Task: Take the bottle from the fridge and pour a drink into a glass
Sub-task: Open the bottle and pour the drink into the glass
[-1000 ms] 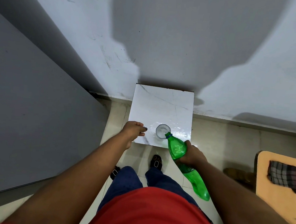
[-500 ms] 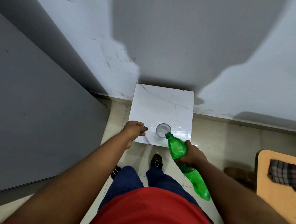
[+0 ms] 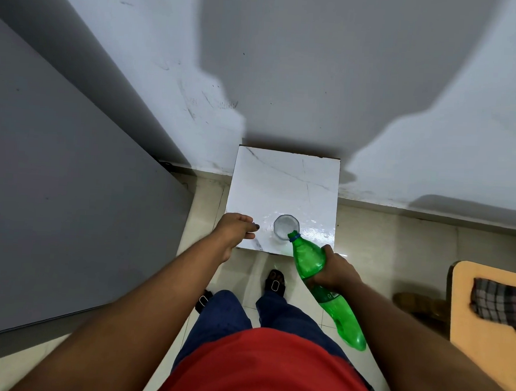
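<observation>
A green plastic bottle point(image 3: 310, 260) is tilted with its open mouth at the rim of a clear glass point(image 3: 284, 225). The glass stands near the front edge of a small white marble-topped table point(image 3: 284, 185). My right hand point(image 3: 335, 271) grips the bottle around its middle, its base pointing back toward me. Just left of the glass, my left hand point(image 3: 237, 228) rests at the table's front left edge, fingers curled; I cannot tell whether it holds a small dark thing, maybe the cap, at its fingertips.
A large grey fridge side point(image 3: 54, 198) fills the left. A white wall point(image 3: 318, 78) rises behind the table. To the right stands a wooden chair point(image 3: 483, 336) with a checked cloth point(image 3: 501, 304) on it. Pale floor tiles and my sandalled feet lie below.
The bottle's base has dropped very slightly lower and to the right, mouth staying at the glass rim. My left hand has not moved.
</observation>
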